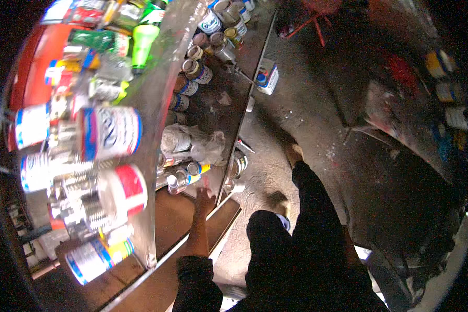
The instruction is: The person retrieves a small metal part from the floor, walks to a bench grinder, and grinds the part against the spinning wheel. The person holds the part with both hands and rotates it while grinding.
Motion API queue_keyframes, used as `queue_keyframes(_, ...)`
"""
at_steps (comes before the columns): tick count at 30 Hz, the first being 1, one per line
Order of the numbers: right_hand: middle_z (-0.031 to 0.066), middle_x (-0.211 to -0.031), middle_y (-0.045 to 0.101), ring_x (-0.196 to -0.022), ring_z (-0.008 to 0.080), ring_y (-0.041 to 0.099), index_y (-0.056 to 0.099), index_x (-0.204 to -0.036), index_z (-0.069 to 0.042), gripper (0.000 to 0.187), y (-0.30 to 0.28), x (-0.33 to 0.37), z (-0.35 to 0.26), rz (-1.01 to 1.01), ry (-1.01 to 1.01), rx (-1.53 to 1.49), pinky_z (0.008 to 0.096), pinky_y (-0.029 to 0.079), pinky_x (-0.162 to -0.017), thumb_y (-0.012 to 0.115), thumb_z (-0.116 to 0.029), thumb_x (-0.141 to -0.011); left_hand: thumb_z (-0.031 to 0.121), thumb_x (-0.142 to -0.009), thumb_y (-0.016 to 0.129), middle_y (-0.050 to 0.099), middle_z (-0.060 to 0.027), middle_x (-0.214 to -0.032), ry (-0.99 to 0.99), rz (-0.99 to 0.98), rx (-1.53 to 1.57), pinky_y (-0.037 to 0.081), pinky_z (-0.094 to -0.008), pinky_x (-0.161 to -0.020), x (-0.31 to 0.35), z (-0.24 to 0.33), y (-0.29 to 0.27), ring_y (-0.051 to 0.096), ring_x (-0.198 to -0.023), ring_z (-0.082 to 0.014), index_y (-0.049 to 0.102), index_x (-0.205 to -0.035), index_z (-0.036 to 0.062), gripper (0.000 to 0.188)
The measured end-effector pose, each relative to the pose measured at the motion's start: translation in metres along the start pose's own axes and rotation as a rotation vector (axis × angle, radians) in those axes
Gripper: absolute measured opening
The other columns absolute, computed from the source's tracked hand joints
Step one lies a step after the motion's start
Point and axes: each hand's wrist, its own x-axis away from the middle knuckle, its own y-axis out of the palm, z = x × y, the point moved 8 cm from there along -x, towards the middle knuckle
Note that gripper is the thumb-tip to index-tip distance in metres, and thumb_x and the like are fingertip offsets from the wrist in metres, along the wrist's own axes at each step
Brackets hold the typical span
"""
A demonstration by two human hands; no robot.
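Observation:
My left hand (205, 198) reaches over the lower shelf (213, 122) at its near end, fingers stretched out, with nothing seen in it. Just beyond the fingers lie small metal cans (177, 180), some tilted on their sides, with a yellow-banded one (198, 173) among them. Behind these sits a can wrapped in crumpled clear plastic (197, 143). A dark can (239, 162) stands on the floor beside the shelf edge, close to my hand. My right hand is out of sight; only the dark sleeve and body show on that side.
Paint cans (112, 132) and bottles crowd the upper shelf (164, 67) at left. Used open tins (196, 72) line the lower shelf farther back. A white-and-blue container (267, 78) stands on the floor (275, 117). Dark sheet-like material (395, 182) lies at right, with more cans (447, 92) beyond.

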Motion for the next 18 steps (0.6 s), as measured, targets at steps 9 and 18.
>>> queue_keyframes(9, 0.0027, -0.062, 0.055, -0.057, 0.0163, 0.052, 0.057, -0.066, -0.007, 0.031, -0.022, -0.121, -0.152, 0.074, -0.18, 0.353, 0.0366, 0.041, -0.056, 0.06, -0.033, -0.083, 0.022, -0.071, 0.068, 0.024, -0.018, -0.147, -0.138, -0.295, -0.11, 0.046, -0.0458, -0.09, -0.165, 0.032, -0.021, 0.049, -0.113, -0.0385, 0.053, -0.119, 0.0023, 0.054)
queue_keyframes(18, 0.0115, -0.067, 0.061, -0.059, 0.0228, 0.057, 0.061, -0.069, -0.003, 0.025, 0.209, -0.118, -0.407, -0.092, -0.59, 0.392, 0.0388, 0.044, -0.056, 0.062, -0.027, -0.078, 0.015, -0.076, 0.061, 0.046, -0.026, -0.128, -0.053, -0.072, 0.092, 0.033, -0.0438, -0.104, -0.073, 0.005, -0.027, 0.044, -0.119, -0.0402, 0.044, -0.125, -0.0064, 0.057)
